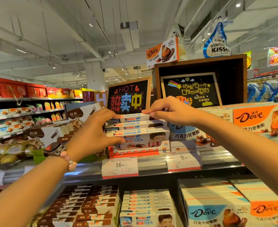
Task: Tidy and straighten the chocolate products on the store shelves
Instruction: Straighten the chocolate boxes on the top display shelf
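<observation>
A stack of white Kinder Chocolate boxes (pixel 139 131) sits in a red-and-white display tray (pixel 135 152) on the upper shelf. My left hand (pixel 94 133) holds the stack's left side, fingers over the top boxes and thumb against the lower front box. My right hand (pixel 169 110) pinches the topmost Kinder box (pixel 133 117) at its right end, fingers curled over its top edge. That top box lies slightly skewed on the ones beneath it.
Dove boxes (pixel 257 122) stand right of the stack, brown-and-white chocolate boxes (pixel 53 133) on its left. Chalkboard signs (pixel 128 95) stand behind. Price tags (pixel 120 167) hang on the shelf edge. The lower shelf holds more Kinder boxes (pixel 146 207) and Dove boxes (pixel 216 208).
</observation>
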### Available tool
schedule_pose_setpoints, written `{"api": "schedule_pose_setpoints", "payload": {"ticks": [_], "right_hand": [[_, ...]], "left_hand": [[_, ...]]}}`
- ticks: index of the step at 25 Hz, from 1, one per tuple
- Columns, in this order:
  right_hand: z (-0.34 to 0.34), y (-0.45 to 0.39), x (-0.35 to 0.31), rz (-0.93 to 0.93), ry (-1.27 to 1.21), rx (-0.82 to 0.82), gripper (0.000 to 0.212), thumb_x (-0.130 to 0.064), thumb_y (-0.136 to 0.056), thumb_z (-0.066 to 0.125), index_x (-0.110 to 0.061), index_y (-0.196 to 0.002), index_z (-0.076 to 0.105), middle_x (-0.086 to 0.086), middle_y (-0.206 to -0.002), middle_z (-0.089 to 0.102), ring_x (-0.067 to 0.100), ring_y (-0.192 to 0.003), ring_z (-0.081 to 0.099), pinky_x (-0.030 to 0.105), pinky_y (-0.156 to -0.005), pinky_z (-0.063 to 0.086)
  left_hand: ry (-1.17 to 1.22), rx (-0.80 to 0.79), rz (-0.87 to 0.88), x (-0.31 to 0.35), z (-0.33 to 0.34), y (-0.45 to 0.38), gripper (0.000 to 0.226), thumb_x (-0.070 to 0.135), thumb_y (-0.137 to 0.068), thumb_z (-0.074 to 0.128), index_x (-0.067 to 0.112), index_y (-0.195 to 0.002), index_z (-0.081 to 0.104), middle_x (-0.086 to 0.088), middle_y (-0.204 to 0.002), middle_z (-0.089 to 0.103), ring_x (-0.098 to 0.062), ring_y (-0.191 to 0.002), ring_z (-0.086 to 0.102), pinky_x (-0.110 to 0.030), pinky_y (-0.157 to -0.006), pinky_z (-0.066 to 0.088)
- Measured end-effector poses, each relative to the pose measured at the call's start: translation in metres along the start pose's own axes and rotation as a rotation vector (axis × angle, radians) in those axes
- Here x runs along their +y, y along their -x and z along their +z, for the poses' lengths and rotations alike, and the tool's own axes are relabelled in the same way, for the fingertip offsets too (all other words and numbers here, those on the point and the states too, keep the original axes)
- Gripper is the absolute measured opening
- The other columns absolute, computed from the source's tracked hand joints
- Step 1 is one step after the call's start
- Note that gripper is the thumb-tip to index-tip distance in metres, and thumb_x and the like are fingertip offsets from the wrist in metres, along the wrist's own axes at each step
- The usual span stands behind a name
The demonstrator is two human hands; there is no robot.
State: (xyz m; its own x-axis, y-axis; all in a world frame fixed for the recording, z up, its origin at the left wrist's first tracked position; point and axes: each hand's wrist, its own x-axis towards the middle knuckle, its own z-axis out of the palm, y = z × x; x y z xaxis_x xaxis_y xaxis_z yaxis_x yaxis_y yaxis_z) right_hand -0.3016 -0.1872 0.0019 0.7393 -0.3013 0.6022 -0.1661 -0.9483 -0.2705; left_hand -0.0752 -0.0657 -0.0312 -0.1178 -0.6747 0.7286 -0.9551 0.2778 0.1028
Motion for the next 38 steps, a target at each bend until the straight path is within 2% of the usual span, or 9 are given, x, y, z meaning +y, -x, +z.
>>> {"api": "schedule_pose_setpoints", "payload": {"ticks": [6, 10, 13, 15, 19, 25, 30, 32, 38], "right_hand": [[-0.004, 0.003, -0.01, 0.083, 0.007, -0.087, 0.033, -0.012, -0.09, 0.055, -0.017, -0.122, 0.06, -0.009, -0.11, 0.062, 0.002, -0.099, 0.058, 0.013, -0.078, 0.046], [-0.005, 0.008, -0.017, 0.126, 0.007, -0.014, 0.032, -0.015, -0.091, 0.054, -0.016, -0.122, 0.055, 0.0, -0.105, 0.062, 0.011, -0.096, 0.061, 0.019, -0.081, 0.05], [-0.008, 0.022, -0.018, 0.141, 0.017, 0.08, 0.03, -0.016, -0.091, 0.055, -0.015, -0.121, 0.056, 0.001, -0.112, 0.06, 0.009, -0.099, 0.059, 0.015, -0.079, 0.049], [-0.017, 0.034, -0.015, 0.155, 0.006, 0.124, 0.031, -0.014, -0.09, 0.056, -0.013, -0.121, 0.056, 0.0, -0.117, 0.059, 0.009, -0.104, 0.057, 0.012, -0.081, 0.047], [-0.054, 0.067, -0.003, 0.176, 0.026, 0.2, 0.022, -0.012, -0.088, 0.058, -0.015, -0.11, 0.057, -0.003, -0.11, 0.06, 0.013, -0.104, 0.059, 0.024, -0.089, 0.047], [-0.13, 0.129, 0.042, 0.245, 0.207, 0.186, 0.018, -0.012, -0.083, 0.064, -0.012, -0.101, 0.062, 0.007, -0.106, 0.062, 0.021, -0.099, 0.06, 0.043, -0.091, 0.048], [-0.163, 0.159, 0.078, 0.356, 0.541, -0.058, 0.065, -0.031, -0.071, 0.077, -0.022, -0.127, 0.047, -0.001, -0.129, 0.049, 0.017, -0.117, 0.048, 0.03, -0.098, 0.041], [-0.167, 0.16, 0.089, 0.362, 0.601, -0.105, 0.076, -0.035, -0.066, 0.08, -0.024, -0.131, 0.041, -0.001, -0.134, 0.046, 0.018, -0.12, 0.046, 0.033, -0.099, 0.042], [-0.165, 0.154, 0.104, 0.344, 0.6, -0.125, 0.069, -0.038, -0.067, 0.078, -0.026, -0.126, 0.045, -0.003, -0.124, 0.052, 0.018, -0.113, 0.05, 0.035, -0.091, 0.046]], "left_hand": [[-0.06, -0.065, 0.029, 0.002, 0.001, -0.002, 0.059, 0.037, -0.067, 0.078, 0.033, -0.112, 0.041, 0.015, -0.109, 0.043, -0.005, -0.099, 0.047, -0.016, -0.073, 0.042], [-0.07, -0.113, 0.067, 0.005, -0.001, -0.006, 0.063, 0.034, -0.066, 0.078, 0.032, -0.113, 0.037, 0.014, -0.105, 0.042, -0.008, -0.097, 0.05, -0.025, -0.075, 0.049], [-0.071, -0.127, 0.09, 0.011, 0.003, -0.011, 0.073, 0.048, -0.062, 0.077, 0.028, -0.122, 0.04, 0.016, -0.109, 0.041, -0.009, -0.1, 0.048, -0.032, -0.083, 0.048], [-0.057, -0.09, 0.081, 0.023, 0.006, -0.018, 0.077, 0.06, -0.062, 0.069, 0.025, -0.124, 0.042, 0.011, -0.113, 0.045, -0.01, -0.102, 0.047, -0.037, -0.088, 0.047], [-0.017, -0.022, 0.116, 0.063, 0.02, -0.036, 0.069, 0.07, -0.059, 0.042, 0.026, -0.112, 0.049, 0.012, -0.106, 0.048, -0.01, -0.1, 0.047, -0.038, -0.087, 0.044], [0.027, -0.073, 0.136, 0.147, 0.07, -0.081, 0.038, 0.047, -0.068, 0.072, 0.022, -0.093, 0.055, 0.004, -0.094, 0.055, -0.016, -0.09, 0.052, -0.036, -0.078, 0.045], [-0.055, -0.205, 0.011, 0.169, 0.1, -0.1, 0.057, 0.053, -0.054, 0.08, 0.03, -0.099, 0.054, 0.011, -0.101, 0.056, -0.01, -0.094, 0.052, -0.03, -0.077, 0.047], [-0.125, -0.211, -0.028, 0.169, 0.103, -0.103, 0.055, 0.049, -0.055, 0.081, 0.025, -0.098, 0.057, 0.008, -0.101, 0.059, -0.012, -0.093, 0.053, -0.031, -0.076, 0.047], [-0.154, -0.256, -0.086, 0.165, 0.098, -0.11, 0.052, 0.04, -0.064, 0.079, 0.019, -0.108, 0.063, 0.003, -0.105, 0.06, -0.013, -0.095, 0.054, -0.028, -0.079, 0.047]]}}
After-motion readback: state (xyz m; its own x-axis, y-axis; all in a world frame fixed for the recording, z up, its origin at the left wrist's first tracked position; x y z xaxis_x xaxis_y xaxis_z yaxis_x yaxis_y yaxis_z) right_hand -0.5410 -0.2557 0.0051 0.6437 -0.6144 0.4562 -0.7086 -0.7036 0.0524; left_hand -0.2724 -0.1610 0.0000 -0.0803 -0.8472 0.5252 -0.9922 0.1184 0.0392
